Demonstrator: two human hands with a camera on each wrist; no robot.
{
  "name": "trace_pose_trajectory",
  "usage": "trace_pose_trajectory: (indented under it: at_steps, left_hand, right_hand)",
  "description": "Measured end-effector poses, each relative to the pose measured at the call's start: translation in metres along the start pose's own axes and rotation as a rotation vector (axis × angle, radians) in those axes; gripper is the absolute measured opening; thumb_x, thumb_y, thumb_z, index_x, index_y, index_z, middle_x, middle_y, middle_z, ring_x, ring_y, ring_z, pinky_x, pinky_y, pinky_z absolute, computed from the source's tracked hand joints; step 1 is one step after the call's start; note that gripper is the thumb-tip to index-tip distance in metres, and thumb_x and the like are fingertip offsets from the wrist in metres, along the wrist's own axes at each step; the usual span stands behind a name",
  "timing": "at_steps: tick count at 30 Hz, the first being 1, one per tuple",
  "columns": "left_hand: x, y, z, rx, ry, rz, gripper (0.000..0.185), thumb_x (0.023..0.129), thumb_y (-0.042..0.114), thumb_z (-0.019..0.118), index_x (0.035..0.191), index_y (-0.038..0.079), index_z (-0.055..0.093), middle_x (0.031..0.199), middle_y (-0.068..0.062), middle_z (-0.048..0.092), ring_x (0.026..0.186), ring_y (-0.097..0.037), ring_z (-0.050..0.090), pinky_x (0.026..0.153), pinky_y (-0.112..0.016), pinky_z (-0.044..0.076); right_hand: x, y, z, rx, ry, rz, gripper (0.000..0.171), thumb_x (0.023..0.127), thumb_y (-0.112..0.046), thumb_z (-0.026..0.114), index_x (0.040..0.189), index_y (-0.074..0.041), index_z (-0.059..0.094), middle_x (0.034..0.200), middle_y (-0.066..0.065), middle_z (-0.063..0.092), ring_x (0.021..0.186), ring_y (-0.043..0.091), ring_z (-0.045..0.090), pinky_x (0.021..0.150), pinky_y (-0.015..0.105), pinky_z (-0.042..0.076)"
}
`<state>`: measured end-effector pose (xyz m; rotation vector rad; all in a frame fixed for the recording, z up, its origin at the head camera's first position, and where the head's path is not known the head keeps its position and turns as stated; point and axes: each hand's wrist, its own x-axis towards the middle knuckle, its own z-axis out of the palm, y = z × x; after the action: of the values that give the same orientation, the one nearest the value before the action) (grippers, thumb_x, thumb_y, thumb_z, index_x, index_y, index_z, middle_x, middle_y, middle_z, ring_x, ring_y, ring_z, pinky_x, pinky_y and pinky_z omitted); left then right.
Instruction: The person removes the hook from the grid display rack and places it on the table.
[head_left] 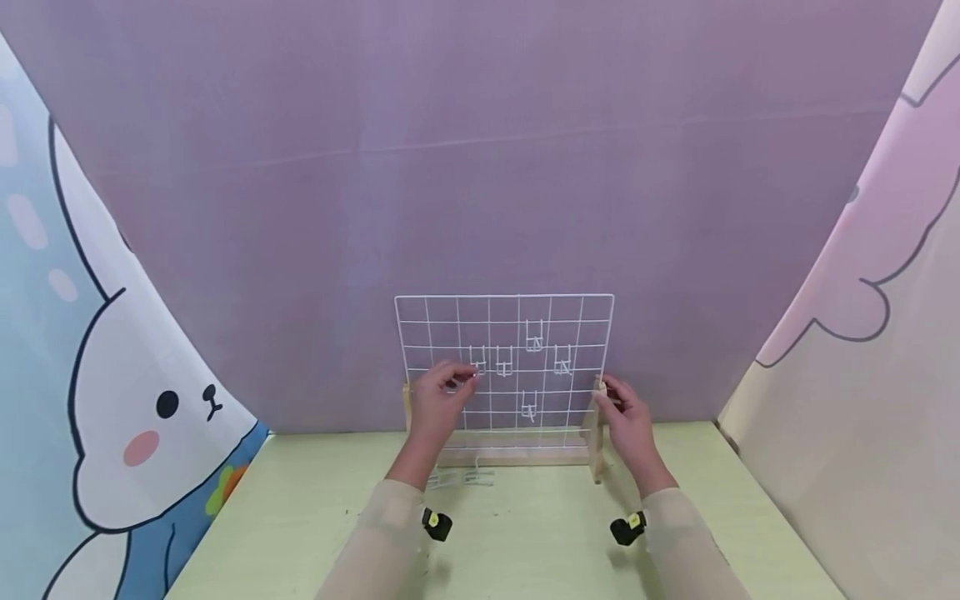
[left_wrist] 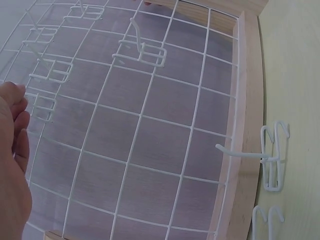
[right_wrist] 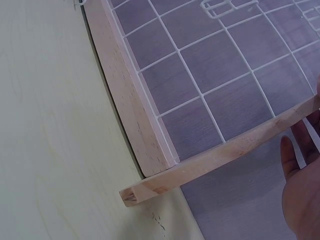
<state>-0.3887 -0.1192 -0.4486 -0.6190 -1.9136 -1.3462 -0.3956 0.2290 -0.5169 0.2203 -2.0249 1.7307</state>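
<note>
Your left hand pinches a small white wire hook against the upright white wire grid panel at frame centre, while your right hand grips the right-edge wooden upright.

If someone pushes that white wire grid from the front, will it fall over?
Probably not easily: the white wire grid stands upright in a wooden base with side feet, and the right hand steadies one post. It is thin open wire, so likely light and a bit springy. A hard shove might slide or tip it.
</note>
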Motion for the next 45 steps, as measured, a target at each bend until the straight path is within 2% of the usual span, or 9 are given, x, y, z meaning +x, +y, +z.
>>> trace_pose_trajectory:
  at_steps: [6,14,18,24,30,37,45]
  left_hand:
    - [0.000,-0.001,0.001,0.037,0.023,0.065,0.012,0.091,0.001,0.088,0.101,0.006,0.084,0.098,-0.007,0.081,0.087,-0.022,0.076,0.079,-0.028,0.063]
    - [0.003,0.000,0.001,0.058,0.065,0.126,0.014,0.089,-0.003,0.089,0.097,0.007,0.084,0.097,-0.006,0.082,0.085,-0.024,0.077,0.078,-0.028,0.064]
    - [0.004,0.003,0.001,0.076,0.082,0.130,0.016,0.087,-0.004,0.090,0.096,0.008,0.085,0.097,-0.003,0.082,0.085,-0.023,0.077,0.078,-0.029,0.064]
    - [0.005,0.003,0.000,0.039,0.089,0.112,0.017,0.087,-0.006,0.089,0.095,0.009,0.085,0.097,-0.005,0.082,0.086,-0.024,0.077,0.078,-0.032,0.064]
    - [0.005,0.006,-0.002,0.021,0.082,0.104,0.016,0.088,-0.005,0.089,0.096,0.008,0.085,0.098,-0.003,0.082,0.088,-0.022,0.076,0.080,-0.028,0.062]
    - [0.006,0.008,-0.005,0.018,0.104,0.118,0.018,0.087,-0.005,0.090,0.095,0.010,0.085,0.097,-0.001,0.082,0.086,-0.021,0.076,0.079,-0.024,0.061]
    - [0.007,0.013,-0.006,-0.006,0.116,0.123,0.019,0.088,-0.006,0.090,0.095,0.010,0.085,0.097,-0.002,0.082,0.087,-0.023,0.076,0.079,-0.025,0.060]
  right_hand:
    - [0.002,-0.003,0.000,0.009,-0.004,0.035,0.041,0.111,-0.006,0.067,0.151,0.001,0.063,0.140,0.027,0.063,0.107,0.004,0.062,0.088,0.013,0.056]
    - [-0.009,-0.043,0.001,0.021,-0.036,0.029,0.041,0.109,-0.001,0.067,0.148,0.009,0.061,0.137,0.033,0.062,0.105,0.003,0.062,0.087,0.015,0.057]
    - [-0.011,-0.047,0.001,0.019,-0.034,0.019,0.040,0.109,0.000,0.067,0.147,0.009,0.062,0.137,0.033,0.063,0.105,0.004,0.063,0.087,0.015,0.057]
    - [-0.010,-0.043,0.001,0.021,-0.028,0.031,0.040,0.109,0.000,0.067,0.148,0.009,0.062,0.137,0.033,0.063,0.104,0.003,0.062,0.087,0.014,0.057]
    - [-0.010,-0.042,0.001,0.014,-0.029,0.024,0.040,0.109,0.000,0.067,0.147,0.009,0.062,0.136,0.033,0.063,0.105,0.003,0.063,0.087,0.015,0.057]
    - [0.002,-0.002,0.003,0.021,0.005,0.009,0.040,0.109,0.000,0.067,0.149,0.006,0.063,0.138,0.033,0.062,0.105,0.000,0.062,0.086,0.013,0.057]
    - [0.001,0.001,0.000,0.013,0.002,0.005,0.040,0.110,-0.010,0.070,0.149,-0.001,0.065,0.135,0.022,0.065,0.109,0.006,0.064,0.088,0.016,0.058]
